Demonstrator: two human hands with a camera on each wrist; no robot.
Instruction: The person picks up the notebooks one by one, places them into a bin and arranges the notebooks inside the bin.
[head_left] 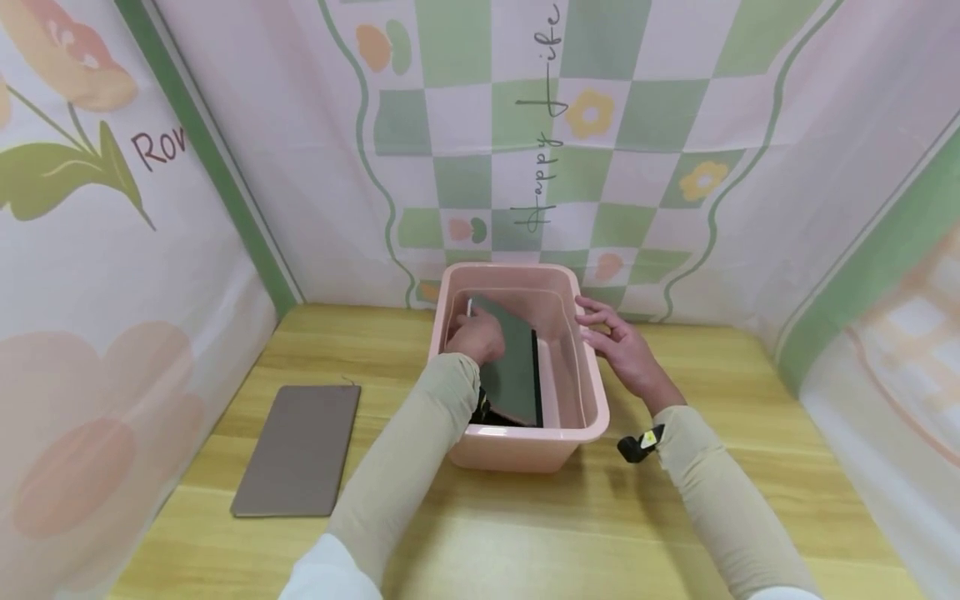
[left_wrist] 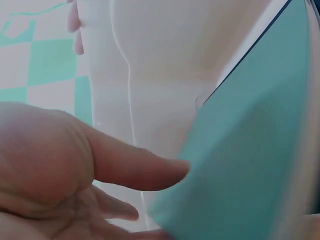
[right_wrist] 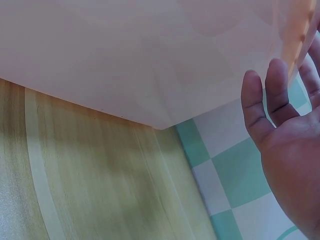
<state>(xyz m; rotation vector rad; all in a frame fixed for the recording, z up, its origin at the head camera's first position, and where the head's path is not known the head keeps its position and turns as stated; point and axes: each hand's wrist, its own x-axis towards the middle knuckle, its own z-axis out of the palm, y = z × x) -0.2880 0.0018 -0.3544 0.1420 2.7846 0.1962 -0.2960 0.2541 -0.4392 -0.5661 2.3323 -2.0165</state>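
Note:
Inside a pink plastic bin point(head_left: 512, 450), a green-covered notebook point(head_left: 512, 362) lies at a slant with a dark edge along its right side. My left hand point(head_left: 477, 337) reaches into the bin and holds the notebook near its far left end. In the left wrist view the thumb of my left hand point(left_wrist: 95, 160) lies over the cover's edge, its fingers below. My right hand point(head_left: 626, 354) rests at the bin's right rim, fingers loosely extended. The right wrist view shows my right hand point(right_wrist: 290, 135) outside the bin wall, its fingertips by the rim.
A grey-brown notebook point(head_left: 300, 450) with a small ribbon lies flat on the wooden table point(head_left: 517, 542), left of the bin. Behind the bin hangs a printed cloth point(head_left: 525, 117) with green checks. Something black shows under the green notebook. A small black wrist device point(head_left: 640, 444) hangs by the right sleeve.

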